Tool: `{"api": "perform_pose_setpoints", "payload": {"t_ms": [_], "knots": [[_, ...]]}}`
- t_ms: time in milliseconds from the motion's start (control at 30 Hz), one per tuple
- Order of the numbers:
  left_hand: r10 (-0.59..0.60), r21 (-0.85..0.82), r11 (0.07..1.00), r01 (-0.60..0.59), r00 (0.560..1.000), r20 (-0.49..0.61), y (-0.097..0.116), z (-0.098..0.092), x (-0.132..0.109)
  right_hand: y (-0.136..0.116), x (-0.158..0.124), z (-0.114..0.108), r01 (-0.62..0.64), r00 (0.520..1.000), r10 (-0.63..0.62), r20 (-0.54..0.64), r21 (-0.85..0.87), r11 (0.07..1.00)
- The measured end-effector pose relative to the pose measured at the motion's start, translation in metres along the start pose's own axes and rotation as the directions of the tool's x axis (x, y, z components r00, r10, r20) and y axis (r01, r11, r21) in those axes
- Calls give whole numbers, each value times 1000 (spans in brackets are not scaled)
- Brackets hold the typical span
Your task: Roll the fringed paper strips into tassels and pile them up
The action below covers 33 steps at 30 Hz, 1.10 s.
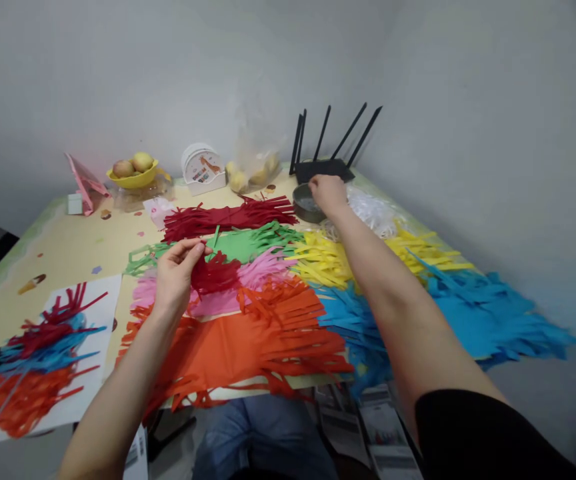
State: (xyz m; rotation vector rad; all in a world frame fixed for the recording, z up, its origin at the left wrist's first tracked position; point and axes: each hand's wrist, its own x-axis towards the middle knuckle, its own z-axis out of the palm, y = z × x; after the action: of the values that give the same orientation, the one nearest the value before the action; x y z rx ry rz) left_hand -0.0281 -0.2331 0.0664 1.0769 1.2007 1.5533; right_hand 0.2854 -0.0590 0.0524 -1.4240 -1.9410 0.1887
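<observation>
My left hand pinches a dark red fringed paper piece and holds it over the pink fringed paper. My right hand reaches far across the table, with its fingers curled down at the rim of a small round dark tin; I cannot see whether it holds anything. Sheets of fringed paper in red, green, yellow, orange and blue cover the table between my arms.
A white sheet with glued red, blue and orange strips lies at the left. At the back stand a black router, a yellow fruit bowl, a white round box, a plastic bag and white shreds.
</observation>
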Motion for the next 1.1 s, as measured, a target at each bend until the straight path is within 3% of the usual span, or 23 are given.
{"api": "perform_pose_setpoints", "payload": {"t_ms": [67, 133, 200, 300, 467, 667, 900, 1000, 1100], "knots": [[55, 69, 996, -57, 998, 21, 3, 0, -6, -43, -16, 5, 38, 999, -36, -22, 90, 995], [118, 121, 985, -123, 992, 43, 6, 0, -12, -95, -42, 12, 153, 985, -166, 52, 190, 970], [188, 167, 966, -196, 980, 63, 9, -1, -19, -141, -70, 17, 249, 914, -358, 190, 433, 866], [275, 276, 917, -288, 958, 85, 14, -5, -31, -183, -99, 15, 251, 877, -437, 200, 584, 772], [350, 440, 818, -371, 927, 132, 28, -15, -50, -196, -108, 5, 174, 855, -435, 281, 636, 752], [378, 462, 784, -415, 909, 177, 34, -27, -60, -210, -117, 3, -91, 847, -346, 403, 752, 653], [259, 306, 897, -318, 941, 219, 28, -37, -64, -217, -127, -2, -30, 831, -396, 391, 742, 670], [285, 347, 870, -351, 931, 227, 31, -38, -67, -217, -129, -1, 68, 832, -429, 351, 704, 707], [321, 406, 824, -394, 917, 238, 35, -39, -71, -217, -132, 3, -8, 831, -407, 379, 740, 673]]}}
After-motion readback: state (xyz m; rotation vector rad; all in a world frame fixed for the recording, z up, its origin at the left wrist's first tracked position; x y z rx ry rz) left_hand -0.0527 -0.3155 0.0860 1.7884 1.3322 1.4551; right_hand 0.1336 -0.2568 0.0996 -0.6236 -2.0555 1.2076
